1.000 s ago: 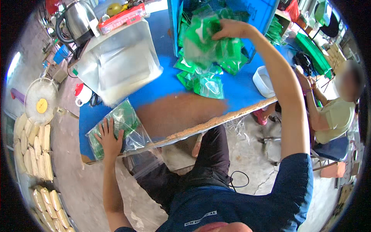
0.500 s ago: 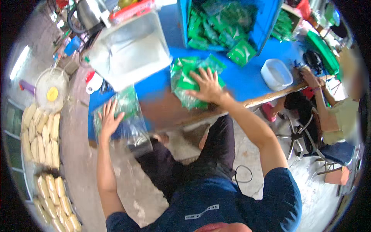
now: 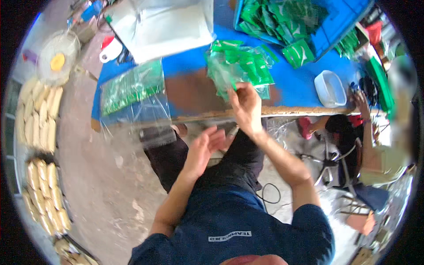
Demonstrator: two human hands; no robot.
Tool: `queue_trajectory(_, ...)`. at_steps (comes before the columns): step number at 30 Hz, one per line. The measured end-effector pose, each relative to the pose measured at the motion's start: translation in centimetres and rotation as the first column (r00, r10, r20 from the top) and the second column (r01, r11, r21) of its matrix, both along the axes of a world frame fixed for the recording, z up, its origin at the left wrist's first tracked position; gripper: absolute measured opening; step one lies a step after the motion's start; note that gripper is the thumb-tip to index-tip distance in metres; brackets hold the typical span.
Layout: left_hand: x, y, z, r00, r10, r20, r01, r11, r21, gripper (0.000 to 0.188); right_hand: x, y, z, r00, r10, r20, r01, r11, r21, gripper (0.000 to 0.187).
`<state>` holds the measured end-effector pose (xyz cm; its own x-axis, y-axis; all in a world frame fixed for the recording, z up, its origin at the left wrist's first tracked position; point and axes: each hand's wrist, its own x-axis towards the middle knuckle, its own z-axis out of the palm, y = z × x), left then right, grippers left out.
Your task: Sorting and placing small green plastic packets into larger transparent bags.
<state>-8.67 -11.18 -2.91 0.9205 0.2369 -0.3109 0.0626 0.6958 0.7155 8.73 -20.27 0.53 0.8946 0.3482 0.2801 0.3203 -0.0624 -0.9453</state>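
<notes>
My right hand [image 3: 247, 108] pinches the near edge of a clear and green plastic packet [image 3: 226, 76] at the front of a loose pile of green packets [image 3: 254, 66] on the blue tabletop. My left hand [image 3: 204, 148] hangs in the air over my lap, fingers stretched out and somewhat blurred, holding nothing. To its left, a large clear plastic bag [image 3: 132, 90] lies flat with a layer of green packets inside. The bag's unfilled end drapes over the table's front edge.
Beyond the pile, a blue crate [image 3: 342, 31] holds many green packets. A translucent white bin [image 3: 172, 37] stands back left, and a small white tub [image 3: 330, 89] sits to the right. Another person's hand [image 3: 361, 105] rests near the table's right end. Wrapped tan bundles [image 3: 46, 194] line the floor at left.
My left hand has left the clear bag and come right, over my lap. My right hand has gone from lying flat on the pile to pinching a packet at its near side.
</notes>
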Motion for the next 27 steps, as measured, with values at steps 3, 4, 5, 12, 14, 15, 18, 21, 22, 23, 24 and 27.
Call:
queue_trajectory(3, 1.5, -0.2, 0.8, 0.967, 0.200, 0.161, -0.163, 0.963, -0.216, 0.048, -6.4, -0.8, 0.6, 0.882, 0.216, -0.420, -0.150, 0.971, 0.184, 0.016)
queue_trajectory(4, 1.8, 0.1, 1.6, 0.951, 0.295, 0.088, -0.277, 0.945, -0.177, 0.041, -7.5, -0.8, -0.2, 0.807, 0.290, -0.514, -0.207, 0.955, 0.214, 0.017)
queue_trajectory(5, 2.5, 0.7, 1.7, 0.941, 0.335, 0.046, -0.328, 0.937, -0.123, 0.034, -7.1, -1.4, -1.3, 0.818, 0.273, -0.506, -0.253, 0.961, 0.109, 0.020)
queue_trajectory(12, 1.0, 3.5, -0.9, 0.886, 0.456, -0.080, -0.449, 0.888, 0.099, 0.026, 0.3, -0.4, -0.4, 0.661, 0.215, 0.718, 0.404, 0.705, -0.583, 0.039)
queue_trajectory(14, 1.2, 3.6, -0.8, 0.914, 0.392, -0.108, -0.391, 0.920, 0.028, 0.035, 0.1, -1.3, -1.1, 0.611, 0.444, 0.655, 0.107, 0.774, -0.624, 0.032)
queue_trajectory(15, 1.0, 3.3, -0.8, 0.936, 0.331, -0.123, -0.329, 0.944, 0.031, 0.036, -0.1, -1.9, -1.2, 0.624, 0.518, 0.585, -0.145, 0.812, -0.565, 0.027)
queue_trajectory(18, 1.2, 2.9, -1.2, 0.961, 0.232, -0.149, -0.230, 0.973, 0.028, 0.037, 0.8, -2.2, -0.6, 0.677, 0.606, 0.418, -0.381, 0.775, -0.505, 0.022)
queue_trajectory(21, 0.9, 3.4, -1.0, 0.938, 0.309, -0.160, -0.300, 0.951, 0.079, 0.038, 3.0, -0.3, 0.8, 0.702, 0.381, 0.602, -0.035, 0.862, -0.506, 0.038)
queue_trajectory(22, 0.5, 3.9, -1.3, 0.940, 0.307, -0.147, -0.300, 0.951, 0.072, 0.041, 3.5, -0.4, 0.7, 0.655, 0.403, 0.640, 0.026, 0.834, -0.551, 0.043)
queue_trajectory(23, 0.2, 4.3, -1.5, 0.943, 0.305, -0.135, -0.299, 0.952, 0.065, 0.044, 3.4, -0.4, 0.4, 0.660, 0.396, 0.638, 0.030, 0.835, -0.549, 0.043)
queue_trajectory(24, -0.1, 4.4, -1.4, 0.944, 0.300, -0.140, -0.293, 0.954, 0.068, 0.044, 3.4, -0.4, 0.2, 0.621, 0.459, 0.636, 0.002, 0.810, -0.586, 0.047)
queue_trajectory(27, -1.6, 4.3, -1.4, 0.944, 0.309, -0.118, -0.303, 0.950, 0.070, 0.041, 3.1, 0.3, -0.2, 0.611, 0.501, 0.614, -0.020, 0.784, -0.620, 0.052)
